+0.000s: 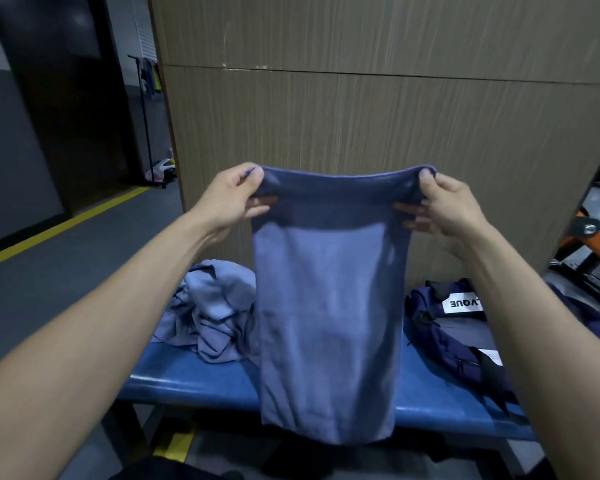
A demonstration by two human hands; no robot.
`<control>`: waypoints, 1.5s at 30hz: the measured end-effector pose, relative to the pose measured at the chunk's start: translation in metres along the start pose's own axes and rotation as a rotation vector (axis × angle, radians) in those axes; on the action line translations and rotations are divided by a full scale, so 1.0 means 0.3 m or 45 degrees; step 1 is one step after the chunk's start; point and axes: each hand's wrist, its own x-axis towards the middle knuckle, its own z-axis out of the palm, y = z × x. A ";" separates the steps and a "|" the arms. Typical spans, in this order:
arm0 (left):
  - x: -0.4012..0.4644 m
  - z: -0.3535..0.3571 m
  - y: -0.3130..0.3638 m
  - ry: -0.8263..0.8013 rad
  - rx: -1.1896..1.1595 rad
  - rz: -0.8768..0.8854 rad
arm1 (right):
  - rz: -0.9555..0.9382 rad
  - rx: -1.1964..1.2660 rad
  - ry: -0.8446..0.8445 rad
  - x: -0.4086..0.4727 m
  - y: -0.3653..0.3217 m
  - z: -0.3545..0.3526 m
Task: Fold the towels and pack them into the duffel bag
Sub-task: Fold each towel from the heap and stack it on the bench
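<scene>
A tall wood-grain panel wall stands behind a long blue padded bench. Above the bench hangs a blue-grey towel, folded over at its top edge and held up in the air. A dark navy fabric duffel bag with a white label lies on the bench's right end; a crumpled heap of pale blue towels sits at its left. The left hand and right hand, held apart, each pinch a top corner of the hanging towel.
</scene>
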 end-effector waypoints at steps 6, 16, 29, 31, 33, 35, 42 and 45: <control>0.146 0.019 0.098 0.060 0.072 0.438 | -0.258 0.036 0.177 0.105 -0.073 0.018; 0.070 -0.007 0.206 0.191 0.050 0.557 | -0.598 -0.058 0.355 0.046 -0.113 -0.016; -0.217 -0.023 -0.093 -0.068 0.218 0.073 | 0.031 -0.199 -0.014 -0.167 0.162 -0.068; -0.236 -0.003 -0.190 -0.093 0.355 -0.083 | 0.189 -0.250 -0.086 -0.175 0.272 -0.073; -0.256 0.016 -0.312 -0.129 0.495 -0.261 | 0.307 -0.257 -0.113 -0.182 0.406 -0.076; -0.290 0.045 -0.455 -0.167 0.617 -0.415 | 0.440 -0.307 -0.137 -0.205 0.552 -0.079; -0.443 0.145 -0.912 -0.234 0.486 -0.817 | 0.746 -0.461 -0.135 -0.335 0.957 -0.080; -0.428 0.174 -0.997 -0.154 0.483 -0.901 | 0.715 -0.554 -0.091 -0.333 1.048 -0.067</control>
